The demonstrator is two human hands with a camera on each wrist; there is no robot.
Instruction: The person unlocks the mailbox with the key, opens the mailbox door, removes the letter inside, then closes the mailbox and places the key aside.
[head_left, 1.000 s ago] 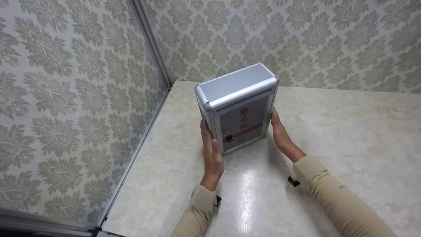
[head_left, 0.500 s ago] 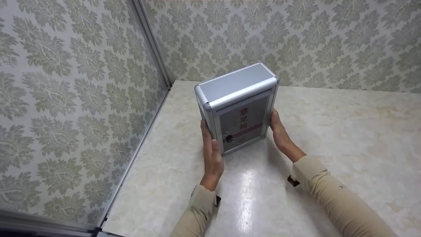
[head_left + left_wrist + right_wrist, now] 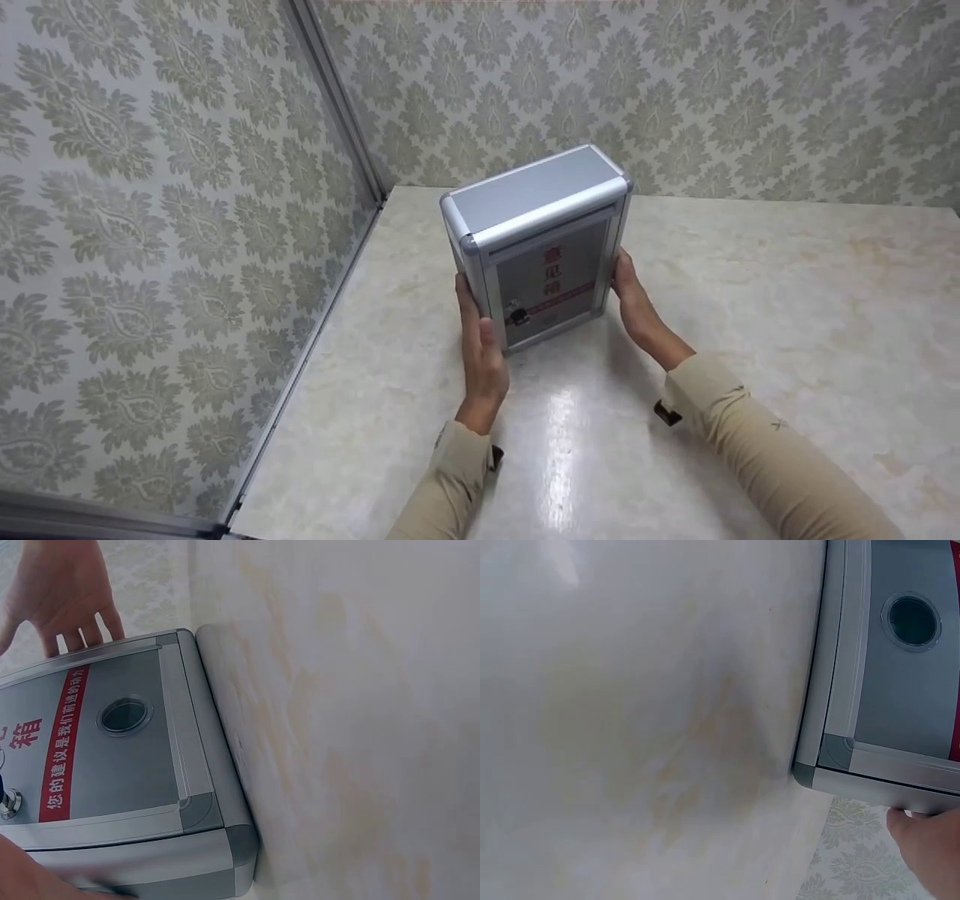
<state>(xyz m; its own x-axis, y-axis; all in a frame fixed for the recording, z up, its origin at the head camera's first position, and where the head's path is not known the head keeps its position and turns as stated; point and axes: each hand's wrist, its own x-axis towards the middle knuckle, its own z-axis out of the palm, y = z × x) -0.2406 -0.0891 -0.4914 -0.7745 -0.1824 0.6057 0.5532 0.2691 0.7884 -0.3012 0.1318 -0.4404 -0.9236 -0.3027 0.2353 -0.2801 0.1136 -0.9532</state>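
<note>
A silver-grey metal suggestion box (image 3: pixel 551 274) stands upright on the table, set at an angle, with red lettering and a small lock (image 3: pixel 519 313) on its front. Along its left side lies my left hand (image 3: pixel 484 367), fingers extended and thumb up near the front edge. My right hand (image 3: pixel 639 307) touches the opposite side, its farther fingers hidden by the box in the head view. The left wrist view shows straight fingers of the right hand (image 3: pixel 64 592) against the box's side. A round window (image 3: pixel 913 621) sits low on the front panel.
The pale marbled table (image 3: pixel 772 285) extends right and forward of the box. A patterned wall panel (image 3: pixel 150 247) with a metal edge borders it on the left, and another patterned panel (image 3: pixel 645 97) stands behind.
The head view has shifted slightly, moving the background a little left. Both hands stay on the box's sides, and the box remains upright between them.
</note>
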